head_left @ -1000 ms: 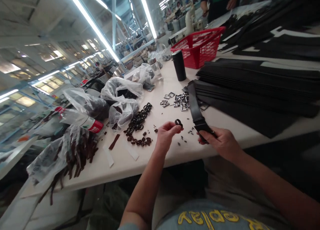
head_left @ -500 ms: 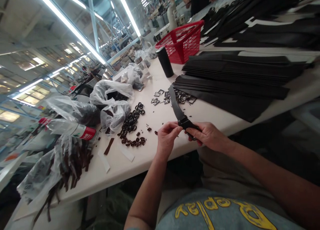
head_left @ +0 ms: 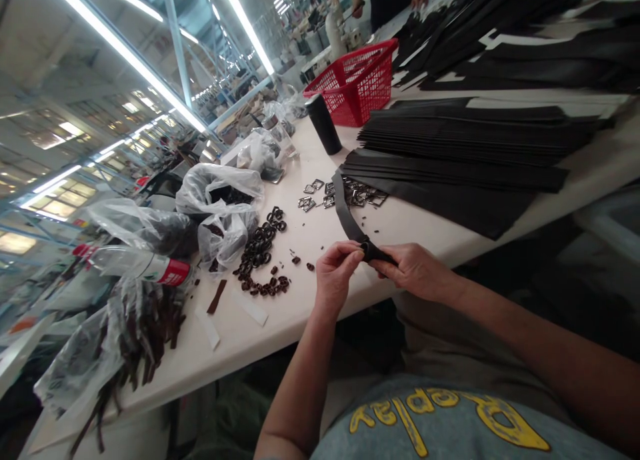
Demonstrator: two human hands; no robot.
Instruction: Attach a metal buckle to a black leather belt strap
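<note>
Belt strap (head_left: 346,210) in black leather lies with its near end just off the tabletop (head_left: 280,313) edge, pinched between both our hands, while the rest of it curves away across the surface toward the buckles. Our left hand (head_left: 334,280) closes its grip with thumb and fingertips pressed on a small dark loop (head_left: 369,249) at the strap end; whether the loop is already round the strap or only against its tip, we cannot tell. Our right hand (head_left: 415,271) pinches the strap end from the other side, fingers curled under it.

To do this well, we judge that the right hand should keep the strap end flat and stiff, so the loop meets a straight edge and not a folded one. The left should hold the loop square to the strap and ease it along without twisting. Keeping the work close to the edge gives both wrists room.

Just beyond the hands, small dark scraps dot the surface. To the left lies a heap of dark loops (head_left: 260,250), beside clear plastic bags (head_left: 220,200). Metal buckles (head_left: 345,193) sit where the strap bends, stacked black strips (head_left: 475,140) spread to the right, and a red basket (head_left: 357,83) stands farther back.
</note>
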